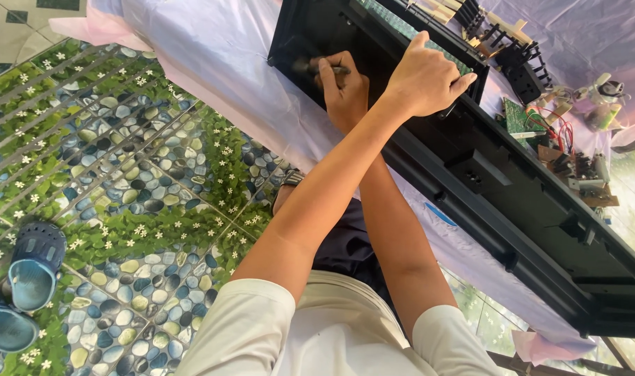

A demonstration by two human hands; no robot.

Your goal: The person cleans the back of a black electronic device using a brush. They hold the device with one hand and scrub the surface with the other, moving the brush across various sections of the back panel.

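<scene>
Closest to the lens are the person's own shoulders in pale cream short sleeves (262, 327), from which two bare forearms stretch forward and cross one another above a dark lap.

The largest thing is the floor (122, 167), tiled in a pattern of pebbles, green leaves and small white flowers, striped by shadow. Over it stands a table draped in a thin lilac plastic sheet (220, 49), whose edge hangs down toward the person.

Along that table lies a long black casing (512, 216), an opened electronic keyboard shell, running from the upper middle of the view to the lower right corner. Both hands are at its far end. The left hand (427, 78) is curled over the upper rim of the casing, fingers bent and thumb raised, gripping the edge. The right hand (345, 87) reaches into the dark hollow of the shell, its fingers closed round a slim dark tool (324, 69); the tip is hidden in shadow, so I cannot tell what it touches.

Beyond the casing, on the sheet, sits a cluster of loose parts: black key pieces (519, 63), a green circuit board (516, 118) with red wires, and small brown components nearby.

At the lower left of the floor lies a pair of blue clogs (32, 268).
</scene>
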